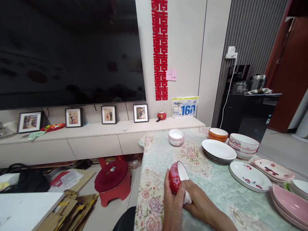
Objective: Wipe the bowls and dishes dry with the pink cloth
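Observation:
A red bowl (173, 178) with pink flowers and a white inside is held tilted above the floral tablecloth (154, 179), its mouth facing right. Round its left side and lower edge wraps my left hand (173, 200), thumb in front. My right hand (196, 195) presses a white cloth (187, 198) against the bowl's lower right part; most of this cloth is hidden by the fingers. Farther back on the table stands a small stack of white bowls with pink rims (176, 137).
To the right are orange bowls (218, 134), large patterned bowls (243, 146), white plates (218, 150), flowered plates (250, 176) and pink dishes (292, 203). A red stool (113, 179) and brown envelopes (69, 208) are on the left floor. Framed photos (109, 115) line the cabinet.

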### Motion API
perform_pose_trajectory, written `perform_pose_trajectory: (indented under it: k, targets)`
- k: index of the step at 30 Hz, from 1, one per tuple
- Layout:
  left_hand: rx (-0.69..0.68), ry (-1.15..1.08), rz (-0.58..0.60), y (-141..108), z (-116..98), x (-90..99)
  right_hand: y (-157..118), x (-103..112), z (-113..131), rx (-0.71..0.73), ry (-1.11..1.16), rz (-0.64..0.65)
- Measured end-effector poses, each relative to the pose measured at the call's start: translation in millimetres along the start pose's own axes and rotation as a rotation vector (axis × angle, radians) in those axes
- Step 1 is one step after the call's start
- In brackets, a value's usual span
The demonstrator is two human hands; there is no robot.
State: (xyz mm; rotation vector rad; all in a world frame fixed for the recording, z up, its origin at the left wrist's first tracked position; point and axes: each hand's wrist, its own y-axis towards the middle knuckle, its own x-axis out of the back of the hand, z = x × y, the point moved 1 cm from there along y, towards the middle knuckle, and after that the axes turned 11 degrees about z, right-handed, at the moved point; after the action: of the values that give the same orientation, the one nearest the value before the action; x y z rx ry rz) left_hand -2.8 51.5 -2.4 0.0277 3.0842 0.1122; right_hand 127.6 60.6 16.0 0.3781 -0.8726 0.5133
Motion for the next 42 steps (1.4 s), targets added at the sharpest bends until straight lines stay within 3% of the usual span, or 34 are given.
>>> perform_pose_trajectory:
  k: [6, 12, 14, 18, 20, 23, 28, 30, 37, 40, 42]
  targets:
    - [0.013, 0.019, 0.011, -0.8, -4.6, 2.2, 1.1, 4.2, 16.6, -0.038, 0.198, 0.0]
    - [0.0, 0.04, -0.011, 2.9, -0.8, 3.1, 2.7, 5.4, 15.8, 0.0, 0.746, 0.012]
    - [0.015, 0.042, 0.004, 2.3, 0.2, 3.7, 2.4, 4.2, 12.2, 0.033, 0.614, 0.035]
    - [-0.001, 0.028, 0.047, -0.9, -1.4, 4.4, -0.1, 1.5, 4.4, 0.058, 0.102, 0.025]
    - [-0.014, 0.037, 0.057, -1.7, -1.8, 3.5, -1.1, -0.5, 1.1, 0.039, -0.014, 0.021]
    - [-0.015, 0.022, 0.042, -0.8, 0.7, 0.2, -0.3, -3.0, 0.1, -0.009, 0.05, -0.023]
    - [-0.017, -0.027, -0.03, 1.7, 4.5, -3.0, 4.8, -0.3, 11.8, 0.025, 0.63, -0.062]
    - [0.001, -0.008, -0.04, 2.1, 3.4, -1.4, 5.2, 1.7, 14.6, 0.042, 0.707, -0.042]
    - [0.017, -0.072, 0.001, -0.5, -1.9, 0.1, 0.2, -4.7, 0.2, 0.055, 0.042, -0.027]
    - [0.035, -0.082, -0.014, -1.9, -2.3, -2.2, 0.3, -7.4, -1.9, 0.016, 0.004, -0.052]
    - [0.033, -0.073, -0.021, -2.3, -2.5, -3.0, 1.6, -5.9, 1.5, 0.011, 0.151, -0.068]
